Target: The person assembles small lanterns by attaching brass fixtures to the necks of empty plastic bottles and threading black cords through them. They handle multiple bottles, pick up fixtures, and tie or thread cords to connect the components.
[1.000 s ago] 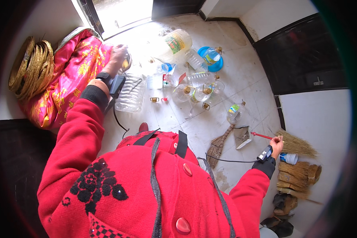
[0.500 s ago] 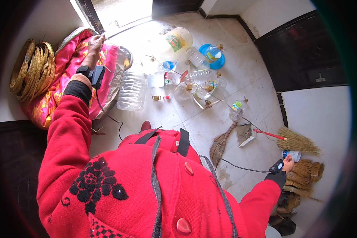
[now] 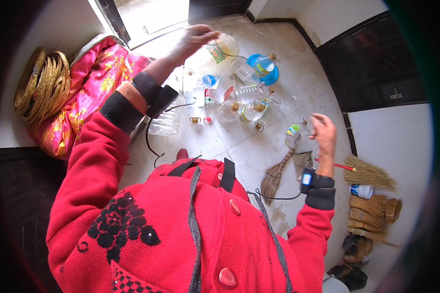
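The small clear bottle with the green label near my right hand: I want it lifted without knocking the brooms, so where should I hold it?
Judging by its pose, grip the small clear bottle around its middle, from above and its left. The right hand and a broom crowd the other sides.

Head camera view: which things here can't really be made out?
- Left hand: motion-blurred, so its fingers' grip is unclear.
- Right hand: seen from the back; anything in it is hidden.
- Feet: hidden by the red coat.
- Caps on the floor: too small to identify.
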Demonstrator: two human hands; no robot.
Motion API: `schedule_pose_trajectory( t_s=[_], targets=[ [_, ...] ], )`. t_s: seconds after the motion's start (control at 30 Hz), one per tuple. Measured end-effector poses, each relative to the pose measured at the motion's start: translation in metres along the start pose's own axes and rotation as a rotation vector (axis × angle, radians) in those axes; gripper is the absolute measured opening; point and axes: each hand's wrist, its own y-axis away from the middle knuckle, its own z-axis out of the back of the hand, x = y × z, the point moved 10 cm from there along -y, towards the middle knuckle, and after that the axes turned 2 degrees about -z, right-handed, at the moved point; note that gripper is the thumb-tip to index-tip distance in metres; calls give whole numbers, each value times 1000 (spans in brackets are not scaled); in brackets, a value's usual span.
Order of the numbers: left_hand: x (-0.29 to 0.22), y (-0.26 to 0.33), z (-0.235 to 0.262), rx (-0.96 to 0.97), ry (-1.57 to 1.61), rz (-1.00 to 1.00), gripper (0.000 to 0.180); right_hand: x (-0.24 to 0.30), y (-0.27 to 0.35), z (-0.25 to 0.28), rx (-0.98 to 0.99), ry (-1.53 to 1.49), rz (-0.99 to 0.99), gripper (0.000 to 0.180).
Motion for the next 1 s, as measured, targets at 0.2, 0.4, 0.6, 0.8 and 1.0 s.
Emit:
schedule_pose_trajectory(
  t_s=[0.2,0.4,0.6,0.8,1.0],
  targets=[
    [-42,10,-87,227,-32,-74,19,46,6,-139,333,-58,28,50],
    [-71,31,-123,342,10,-131,20,59,10,-186,437,-65,63,36],
    [-60,28,-114,323,27,-76,23,55,1,-172,376,-180,55,25],
    [-3,33,-78,310,-288,27,25,56,-15,-117,214,-367,32,24],
    [67,76,-82,433,-337,170,43,59,-21,-87,141,-521,-11,23]
  ],
)
